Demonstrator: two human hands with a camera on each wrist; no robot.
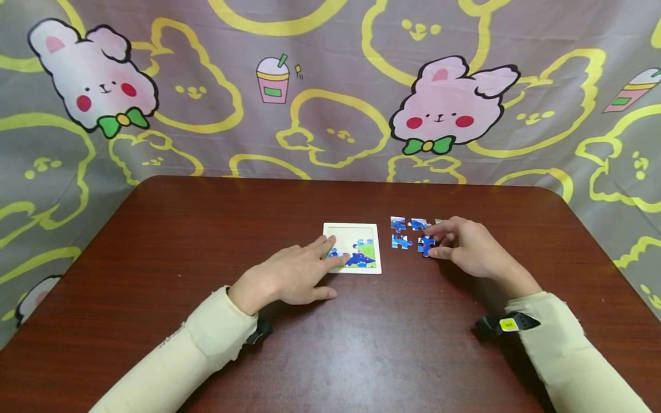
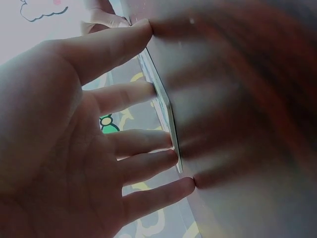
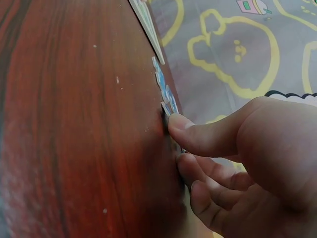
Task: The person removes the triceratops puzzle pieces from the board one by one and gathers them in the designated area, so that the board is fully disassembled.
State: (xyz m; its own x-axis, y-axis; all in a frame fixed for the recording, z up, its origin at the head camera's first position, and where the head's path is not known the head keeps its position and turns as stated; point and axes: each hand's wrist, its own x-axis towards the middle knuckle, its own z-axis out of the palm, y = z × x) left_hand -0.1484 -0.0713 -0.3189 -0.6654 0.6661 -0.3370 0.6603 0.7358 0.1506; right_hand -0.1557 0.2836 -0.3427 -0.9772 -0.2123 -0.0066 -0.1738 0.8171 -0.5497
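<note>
A white square puzzle tray point(image 1: 378, 248) lies on the table, its lower part filled with blue and green pieces. My left hand point(image 1: 296, 274) spreads straight fingers over the tray's left side, and in the left wrist view fingertips rest at the tray's edge point(image 2: 171, 116). To the right of the tray, my right hand point(image 1: 471, 248) pinches a blue puzzle piece point(image 1: 426, 245) between thumb and fingers, low over the table. Loose pieces lie close by: an upper left one point(image 1: 397, 222), a lower left one point(image 1: 400, 241) and an upper middle one point(image 1: 418, 223). Another piece point(image 1: 439, 221) is partly hidden behind my right hand.
The dark brown wooden table point(image 1: 361, 332) reaches back to a hanging cloth point(image 1: 330, 74) printed with cartoon animals. A black band with a yellow label point(image 1: 508, 324) sits at my right wrist, and a dark device point(image 1: 260, 331) is under my left one.
</note>
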